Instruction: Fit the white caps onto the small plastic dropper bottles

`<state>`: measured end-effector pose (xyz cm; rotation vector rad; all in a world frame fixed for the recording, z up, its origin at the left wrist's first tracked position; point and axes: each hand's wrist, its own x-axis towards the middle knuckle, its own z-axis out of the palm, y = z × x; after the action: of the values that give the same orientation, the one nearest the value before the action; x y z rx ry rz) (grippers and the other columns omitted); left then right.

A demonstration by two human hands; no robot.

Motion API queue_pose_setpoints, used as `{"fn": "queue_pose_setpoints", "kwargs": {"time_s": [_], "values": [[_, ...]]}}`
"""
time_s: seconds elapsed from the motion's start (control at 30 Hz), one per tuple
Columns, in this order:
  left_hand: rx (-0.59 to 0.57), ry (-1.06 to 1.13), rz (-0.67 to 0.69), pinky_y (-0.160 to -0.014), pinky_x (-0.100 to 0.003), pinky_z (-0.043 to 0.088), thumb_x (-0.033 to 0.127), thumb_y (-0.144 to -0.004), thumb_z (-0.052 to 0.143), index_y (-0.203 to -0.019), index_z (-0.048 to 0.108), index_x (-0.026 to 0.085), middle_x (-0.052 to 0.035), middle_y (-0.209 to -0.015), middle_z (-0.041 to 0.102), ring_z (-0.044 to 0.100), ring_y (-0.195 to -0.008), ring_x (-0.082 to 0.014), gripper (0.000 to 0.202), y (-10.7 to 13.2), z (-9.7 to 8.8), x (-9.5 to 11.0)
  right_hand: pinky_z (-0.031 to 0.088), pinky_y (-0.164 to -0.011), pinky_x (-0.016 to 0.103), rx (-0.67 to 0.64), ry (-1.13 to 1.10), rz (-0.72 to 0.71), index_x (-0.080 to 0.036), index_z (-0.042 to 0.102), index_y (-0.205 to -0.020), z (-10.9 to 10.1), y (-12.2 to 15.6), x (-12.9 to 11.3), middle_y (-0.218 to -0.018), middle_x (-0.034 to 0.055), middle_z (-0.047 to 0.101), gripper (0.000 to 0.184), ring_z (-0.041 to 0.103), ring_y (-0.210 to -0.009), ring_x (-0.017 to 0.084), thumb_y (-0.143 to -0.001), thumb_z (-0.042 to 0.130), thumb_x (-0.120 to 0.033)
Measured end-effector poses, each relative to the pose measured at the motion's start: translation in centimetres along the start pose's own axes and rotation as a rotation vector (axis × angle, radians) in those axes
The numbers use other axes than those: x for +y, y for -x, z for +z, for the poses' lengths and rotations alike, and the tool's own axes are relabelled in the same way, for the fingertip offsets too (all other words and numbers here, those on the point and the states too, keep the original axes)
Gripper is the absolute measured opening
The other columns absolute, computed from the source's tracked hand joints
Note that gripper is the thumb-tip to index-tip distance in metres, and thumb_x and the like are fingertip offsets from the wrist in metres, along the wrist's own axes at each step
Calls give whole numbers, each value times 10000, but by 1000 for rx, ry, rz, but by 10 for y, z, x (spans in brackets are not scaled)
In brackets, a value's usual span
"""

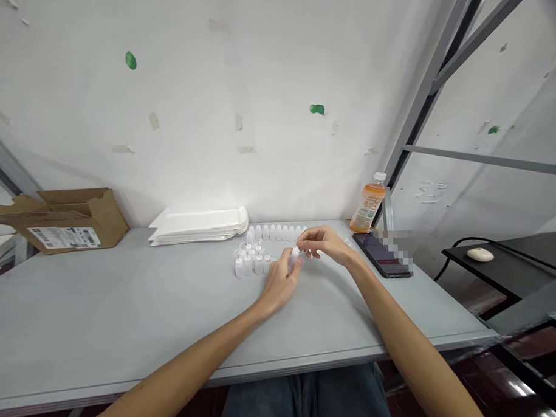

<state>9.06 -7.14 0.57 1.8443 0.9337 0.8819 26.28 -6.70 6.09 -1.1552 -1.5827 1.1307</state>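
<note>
Centre of frame, just above the middle of the table: your left hand [280, 281] and right hand [325, 243] meet, both closed on one small white bottle [295, 253]. The left grips the body from below. The right fingertips pinch at its top; cap or nozzle, too small to tell.

Just left of the hands is a cluster of like bottles [249, 261], upright and packed tight. Behind them a row of bottles [279, 233] runs along toward your right hand.

Risks, as you might weigh them:
- Your left hand sits near the cluster. A sideways nudge would likely topple several, since they look light and stand close.
- The pinch on the top is a small one on smooth plastic. A slip could drop the part onto the table, where it may roll.
- An orange drink bottle [368, 205] and a phone [382, 255] sit right of your right hand. A wide swing of that forearm could tip the bottle toward the phone.

Surface: pale grey table [127, 323], smooth and matte. A stack of white flat bags [199, 225] lies at centre back, an open cardboard box [68, 219] at far left.

Room: white wall [273, 81] with tape scraps and green marks. A grey metal frame [420, 100] crosses the upper right. At the right edge, a dark side table [512, 267] carries a mouse [480, 254].
</note>
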Motion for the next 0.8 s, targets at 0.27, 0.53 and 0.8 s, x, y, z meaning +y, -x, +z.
{"fn": "queue_pose_setpoints", "kwargs": {"time_s": [0.27, 0.53, 0.8], "values": [[-109, 487, -276, -356, -167, 169, 555, -878, 453, -853, 450, 225, 86, -580, 321, 269, -365, -39, 331, 1, 6, 5, 333, -422, 214, 6, 139, 21, -136, 668, -698, 3, -4, 9, -577, 6, 595, 222, 497, -486, 92, -704, 687, -358], [-148, 661, -448, -345, -162, 148, 547, -843, 492, -870, 461, 229, 94, -542, 316, 265, -339, -38, 321, -1, 3, 5, 372, -414, 219, -34, 199, 1, -134, 641, -699, 8, -4, 9, -519, -12, 578, 229, 468, -404, 80, -763, 636, -354], [-145, 713, -443, -340, -167, 171, 583, -799, 554, -880, 499, 213, 87, -535, 336, 285, -347, -41, 383, -1, 0, 6, 452, -460, 238, -49, 153, -34, -112, 667, -755, 5, -7, 14, -549, 8, 601, 284, 520, -465, 101, -770, 668, -395]]}}
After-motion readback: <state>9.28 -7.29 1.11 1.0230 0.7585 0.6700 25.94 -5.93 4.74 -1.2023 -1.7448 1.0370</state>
